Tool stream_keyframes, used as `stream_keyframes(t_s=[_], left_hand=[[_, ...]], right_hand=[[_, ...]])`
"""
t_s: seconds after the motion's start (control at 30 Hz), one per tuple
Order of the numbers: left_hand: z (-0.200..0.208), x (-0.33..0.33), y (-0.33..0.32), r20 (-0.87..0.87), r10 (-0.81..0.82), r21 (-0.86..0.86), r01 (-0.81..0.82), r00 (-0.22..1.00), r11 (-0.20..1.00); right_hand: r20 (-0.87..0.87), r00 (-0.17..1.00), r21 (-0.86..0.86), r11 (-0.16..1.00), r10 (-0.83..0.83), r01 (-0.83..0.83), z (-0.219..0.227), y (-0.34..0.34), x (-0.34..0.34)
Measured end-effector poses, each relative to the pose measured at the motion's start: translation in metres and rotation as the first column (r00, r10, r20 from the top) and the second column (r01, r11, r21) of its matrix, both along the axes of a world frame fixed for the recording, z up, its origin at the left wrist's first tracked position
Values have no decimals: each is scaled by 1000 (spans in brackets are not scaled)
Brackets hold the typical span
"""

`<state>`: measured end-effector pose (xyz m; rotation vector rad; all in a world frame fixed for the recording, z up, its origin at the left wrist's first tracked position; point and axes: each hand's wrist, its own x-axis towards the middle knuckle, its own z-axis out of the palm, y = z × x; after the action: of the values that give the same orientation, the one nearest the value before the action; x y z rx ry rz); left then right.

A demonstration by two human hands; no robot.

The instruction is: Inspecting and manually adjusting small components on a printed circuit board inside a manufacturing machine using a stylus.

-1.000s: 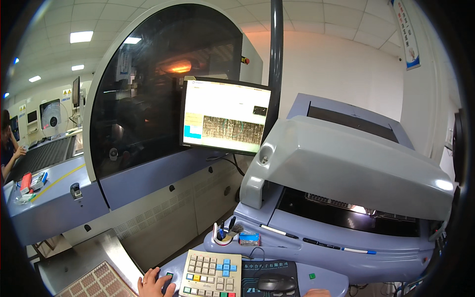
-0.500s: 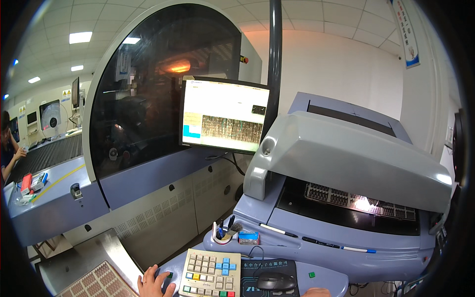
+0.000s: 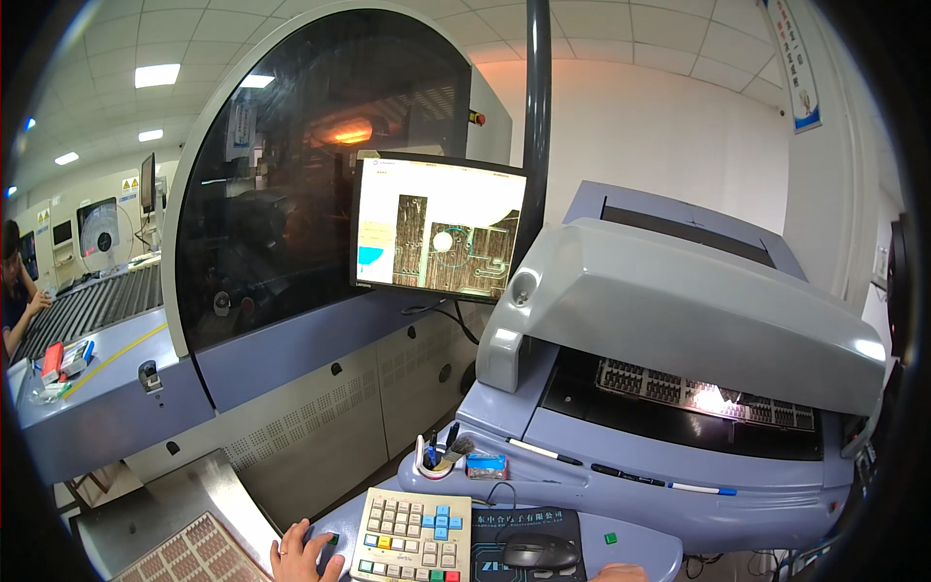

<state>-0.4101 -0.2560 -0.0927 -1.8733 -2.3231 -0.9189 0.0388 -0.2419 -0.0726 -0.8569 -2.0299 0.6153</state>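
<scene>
At the lower edge, my left hand (image 3: pixel 303 555) is open, its fingers spread beside a small green button (image 3: pixel 334 538) on the purple ledge. A fingertip is close to this button; I cannot tell whether it touches. To the right of that hand lies a beige keypad (image 3: pixel 415 533) with white, blue, yellow, green and red keys. A black mouse (image 3: pixel 540 552) rests on a dark mouse pad (image 3: pixel 493 524). My right hand (image 3: pixel 621 574) shows only its top at the lower edge, below a second green button (image 3: pixel 610 538); its fingers are hidden.
A lit monitor (image 3: pixel 436 223) displays a magnified circuit pattern. To the right, a grey-hooded machine (image 3: pixel 689 301) holds a lit panel (image 3: pixel 659 384). Pens, a brush holder (image 3: pixel 436 464) and a small blue box (image 3: pixel 487 467) line its front. A patterned panel (image 3: pixel 189 558) lies lower left; another person sits far left.
The monitor's picture has switched from a wide striped strip to a close-up pattern with a bright round spot. Neither of my hands has visibly moved.
</scene>
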Motion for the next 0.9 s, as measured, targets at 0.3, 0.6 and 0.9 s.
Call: stream_keyframes(t_s=[0.3, 0.6, 0.9], left_hand=[[0, 1, -1, 1, -2, 24, 2, 1000, 1000], [6, 2, 0, -8, -19, -7, 19, 1000, 1000], [-1, -2, 0, 10, -5, 12, 5, 1000, 1000]], right_hand=[[-6, 1000, 23, 999, 26, -26, -1, 2, 2], [-1, 999, 27, 999, 33, -33, 2, 4, 0], [-18, 999, 65, 997, 37, -35, 5, 3, -3]])
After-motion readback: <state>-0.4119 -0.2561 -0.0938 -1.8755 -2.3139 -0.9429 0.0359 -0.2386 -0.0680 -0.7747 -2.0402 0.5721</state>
